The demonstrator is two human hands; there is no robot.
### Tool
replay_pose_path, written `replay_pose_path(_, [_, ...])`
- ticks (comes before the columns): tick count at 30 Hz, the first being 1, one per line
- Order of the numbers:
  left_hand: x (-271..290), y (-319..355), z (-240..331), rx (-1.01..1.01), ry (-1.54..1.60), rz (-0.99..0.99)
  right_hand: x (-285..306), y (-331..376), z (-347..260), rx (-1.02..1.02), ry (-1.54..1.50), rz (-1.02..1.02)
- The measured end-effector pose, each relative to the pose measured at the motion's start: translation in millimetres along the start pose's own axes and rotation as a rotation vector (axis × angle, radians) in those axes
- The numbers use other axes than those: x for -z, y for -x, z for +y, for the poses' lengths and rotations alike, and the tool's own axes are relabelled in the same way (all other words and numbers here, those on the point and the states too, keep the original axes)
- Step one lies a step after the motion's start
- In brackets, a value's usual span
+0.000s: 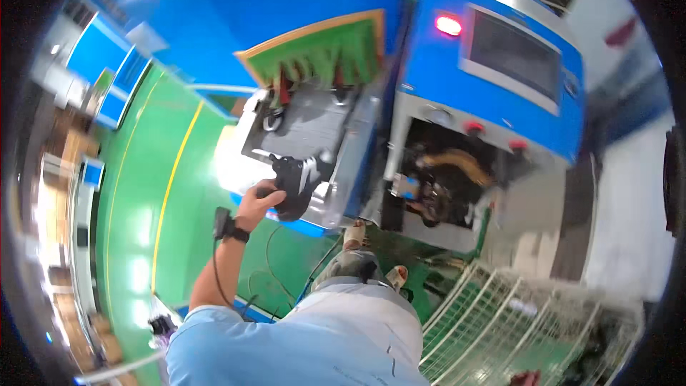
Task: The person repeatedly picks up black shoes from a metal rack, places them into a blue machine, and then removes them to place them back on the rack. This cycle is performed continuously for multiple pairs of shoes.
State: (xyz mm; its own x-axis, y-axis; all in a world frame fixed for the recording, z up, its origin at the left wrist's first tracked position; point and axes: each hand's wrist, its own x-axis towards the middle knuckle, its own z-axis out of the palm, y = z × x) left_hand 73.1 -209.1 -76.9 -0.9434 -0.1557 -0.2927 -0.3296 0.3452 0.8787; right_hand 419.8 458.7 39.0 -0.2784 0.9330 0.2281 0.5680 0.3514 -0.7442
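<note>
My left hand is closed on a black sneaker with white side markings, its fingers at the shoe's near end. The sneaker is over the front end of a dark conveyor belt. A wristband with a small dark device and a cable sits on my left wrist. Farther along the belt, other shoes stand near a green strip curtain in a yellow frame. Only a small part of my right hand shows at the lower edge, beside a white wire rack; its fingers are not clear.
Right of the conveyor stands a blue machine with a dark screen, a lit red lamp and red buttons. Below them is an opening with a curved brown part. Cables lie on the green floor near my feet.
</note>
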Motion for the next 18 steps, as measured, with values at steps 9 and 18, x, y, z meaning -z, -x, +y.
replay_pose_path(9, [59, -145, -108, 0.383, -0.892, -0.35, -239, 71, -162, 0.606, 0.119, -0.911])
replay_pose_path(18, [62, -470, -123, 0.038, -0.37, 0.365, -290, 140, -198, 0.439, 0.376, -1.261])
